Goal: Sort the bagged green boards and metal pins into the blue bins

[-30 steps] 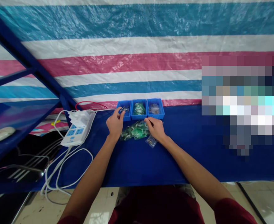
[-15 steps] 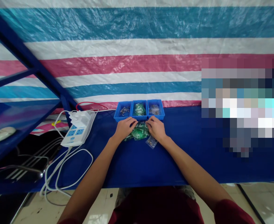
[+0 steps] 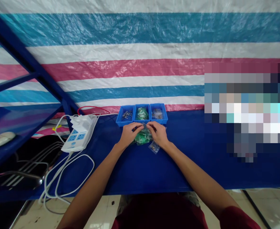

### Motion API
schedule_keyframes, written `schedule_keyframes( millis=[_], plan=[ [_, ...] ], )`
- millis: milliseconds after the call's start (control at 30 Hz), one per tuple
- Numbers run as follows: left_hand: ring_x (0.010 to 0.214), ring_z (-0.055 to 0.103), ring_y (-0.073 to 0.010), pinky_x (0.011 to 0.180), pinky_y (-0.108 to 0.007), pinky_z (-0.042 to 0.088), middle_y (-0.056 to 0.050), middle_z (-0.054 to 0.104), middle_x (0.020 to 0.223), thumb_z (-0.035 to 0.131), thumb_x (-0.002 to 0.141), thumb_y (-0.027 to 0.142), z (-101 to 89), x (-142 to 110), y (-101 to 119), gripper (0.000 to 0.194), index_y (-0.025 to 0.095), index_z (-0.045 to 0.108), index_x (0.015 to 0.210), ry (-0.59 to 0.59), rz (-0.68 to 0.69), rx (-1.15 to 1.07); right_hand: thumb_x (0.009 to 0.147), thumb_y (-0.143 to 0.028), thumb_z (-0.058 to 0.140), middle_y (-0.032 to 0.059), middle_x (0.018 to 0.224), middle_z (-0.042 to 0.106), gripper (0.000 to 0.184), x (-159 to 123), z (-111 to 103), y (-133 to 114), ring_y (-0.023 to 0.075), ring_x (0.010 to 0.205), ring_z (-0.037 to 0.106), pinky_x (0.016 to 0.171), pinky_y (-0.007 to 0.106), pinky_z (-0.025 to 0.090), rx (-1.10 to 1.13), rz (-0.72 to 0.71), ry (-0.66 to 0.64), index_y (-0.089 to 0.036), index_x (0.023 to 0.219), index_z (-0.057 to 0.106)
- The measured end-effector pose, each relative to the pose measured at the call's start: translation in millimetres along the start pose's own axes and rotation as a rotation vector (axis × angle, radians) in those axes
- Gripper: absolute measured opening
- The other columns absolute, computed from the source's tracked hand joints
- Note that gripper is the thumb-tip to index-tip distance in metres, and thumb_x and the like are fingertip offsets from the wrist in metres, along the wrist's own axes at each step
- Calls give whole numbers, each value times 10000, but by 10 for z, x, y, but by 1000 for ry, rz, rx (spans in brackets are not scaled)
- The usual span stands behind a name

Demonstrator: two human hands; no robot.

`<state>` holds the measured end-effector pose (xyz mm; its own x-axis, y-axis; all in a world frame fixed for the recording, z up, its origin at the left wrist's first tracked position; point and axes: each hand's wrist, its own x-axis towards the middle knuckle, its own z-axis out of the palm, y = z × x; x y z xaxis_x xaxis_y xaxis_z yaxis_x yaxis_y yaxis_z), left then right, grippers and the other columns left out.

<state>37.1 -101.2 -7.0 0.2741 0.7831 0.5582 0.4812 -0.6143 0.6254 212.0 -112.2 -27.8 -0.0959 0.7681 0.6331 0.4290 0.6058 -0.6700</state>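
Observation:
My left hand [image 3: 129,133] and my right hand [image 3: 158,133] meet over a pile of small clear bags with green parts [image 3: 142,138] on the blue table [image 3: 140,165]. Both hands pinch a small clear bag [image 3: 143,126] held between them above the pile. Another little clear bag [image 3: 154,147] lies just under my right wrist. Right behind the hands stand three small blue bins: the left bin [image 3: 125,115] holds metal pins, the middle bin [image 3: 142,113] green parts, the right bin [image 3: 158,113] clear bags.
A white power strip [image 3: 79,137] with a plugged adapter and looping white cables [image 3: 65,178] lies left of the hands. A blue shelf frame [image 3: 30,68] rises at the left with a pale mouse-like thing [image 3: 0,139] on it. A striped tarp [image 3: 140,54] backs the table.
My left hand came back from the left bin to the pile and joined my right hand; both now pinch a small clear bag between them.

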Motion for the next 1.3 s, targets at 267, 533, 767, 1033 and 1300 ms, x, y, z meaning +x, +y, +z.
schedule_keyframes(
  millis=[267, 533, 767, 1033, 1300],
  plan=[
    [497, 563, -101, 509, -196, 443, 30, 624, 613, 626, 837, 398, 1, -1, -27, 322, 178, 567, 1065, 6, -198, -297, 921, -167, 384, 66, 1004, 652, 331, -6, -44, -49, 156, 887, 623, 780, 288, 508, 25, -142, -45, -223, 1145, 620],
    [595, 571, -124, 549, -231, 470, -49, 655, 740, 556, 863, 483, -25, 9, 23, 354, 148, 669, 861, -40, -139, -287, 937, -293, 466, 68, 882, 635, 236, 11, -22, -14, 149, 788, 599, 721, 270, 502, -19, -101, 29, -190, 900, 675],
    [539, 572, -116, 514, -225, 468, -3, 621, 636, 627, 824, 421, 12, 15, 17, 260, 163, 598, 813, 35, -180, -289, 937, -291, 430, 53, 858, 623, 256, 2, -57, -57, 141, 692, 570, 659, 274, 502, -20, -44, 15, -211, 1073, 631],
    [374, 508, -82, 393, -189, 419, 51, 587, 553, 654, 808, 410, -5, 33, 33, 351, 192, 486, 1026, -17, -252, -509, 912, -238, 470, 102, 1152, 542, 291, 1, -30, 11, 150, 805, 593, 693, 301, 526, -65, -150, -21, -242, 1151, 637],
    [689, 606, -146, 635, -266, 509, -48, 649, 799, 697, 760, 426, 7, 28, -6, 287, 162, 685, 873, 21, -108, -314, 945, -306, 452, 67, 854, 670, 259, 15, -22, 0, 165, 792, 631, 773, 300, 518, -39, -93, 35, -201, 916, 687]
  ],
)
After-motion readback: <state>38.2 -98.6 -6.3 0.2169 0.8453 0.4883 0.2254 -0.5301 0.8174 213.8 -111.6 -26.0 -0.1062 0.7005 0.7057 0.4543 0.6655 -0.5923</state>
